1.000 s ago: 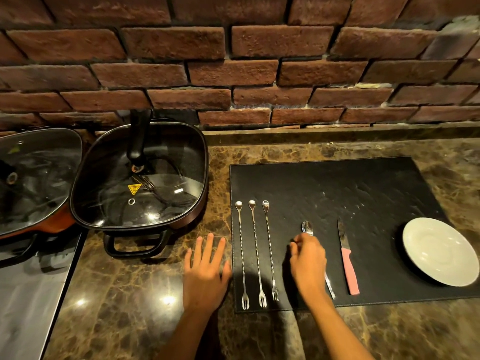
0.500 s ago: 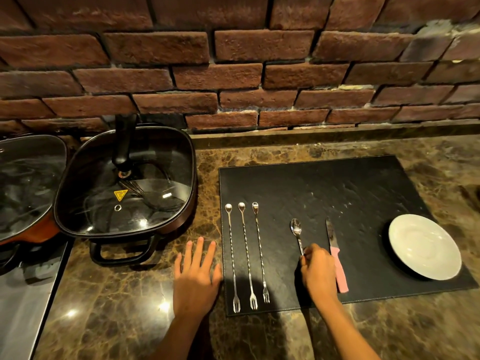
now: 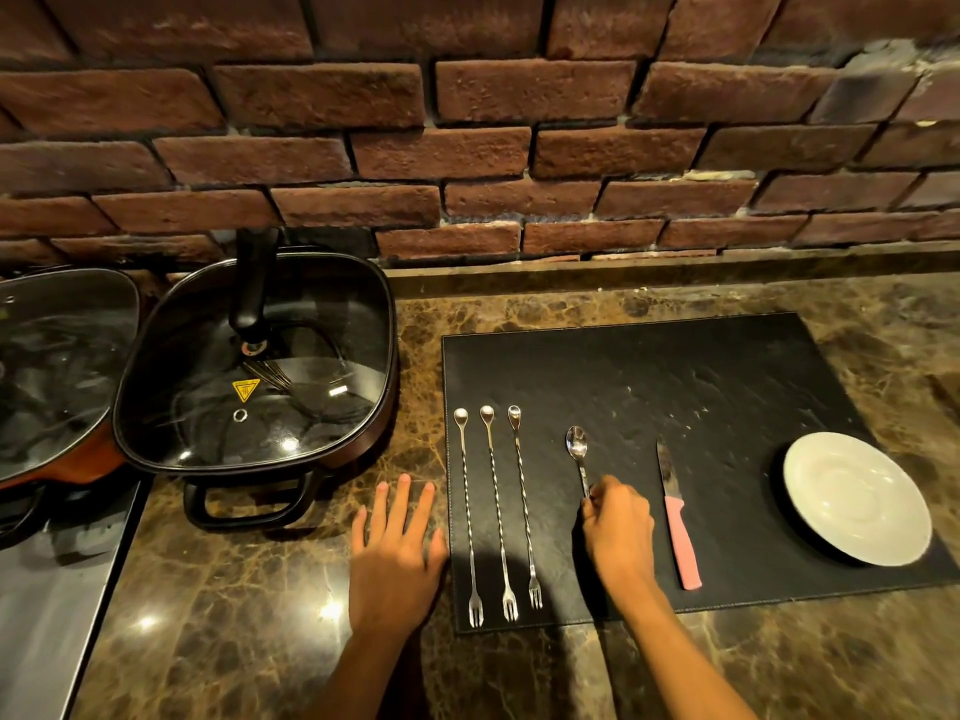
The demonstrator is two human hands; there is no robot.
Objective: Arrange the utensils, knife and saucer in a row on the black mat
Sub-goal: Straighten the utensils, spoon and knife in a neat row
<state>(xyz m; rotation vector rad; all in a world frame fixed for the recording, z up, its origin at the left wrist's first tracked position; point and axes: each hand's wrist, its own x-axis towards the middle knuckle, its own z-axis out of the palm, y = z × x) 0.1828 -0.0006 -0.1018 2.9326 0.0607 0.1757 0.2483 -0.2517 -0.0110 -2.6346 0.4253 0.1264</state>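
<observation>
A black mat (image 3: 701, 387) lies on the marble counter. Three long twisted fork-spoon utensils (image 3: 496, 511) lie side by side at its left edge, fork ends toward me. A small spoon (image 3: 577, 446) lies to their right, bowl pointing away; my right hand (image 3: 618, 532) is closed on its handle, which the hand hides. A pink-handled knife (image 3: 678, 517) lies just right of that hand, blade away from me. A white saucer (image 3: 857, 498) rests at the mat's right end. My left hand (image 3: 397, 553) lies flat on the counter beside the mat, fingers spread.
A square black electric pan with a glass lid (image 3: 254, 366) stands left of the mat, its handle (image 3: 244, 504) toward me. A second lidded pan (image 3: 52, 366) sits further left. A brick wall (image 3: 467, 148) backs the counter. A steel surface (image 3: 47, 615) lies at the lower left.
My right hand has shifted the spoon so that it lies straighter, further from the knife. My left hand stays flat on the counter. The camera view has drifted slightly.
</observation>
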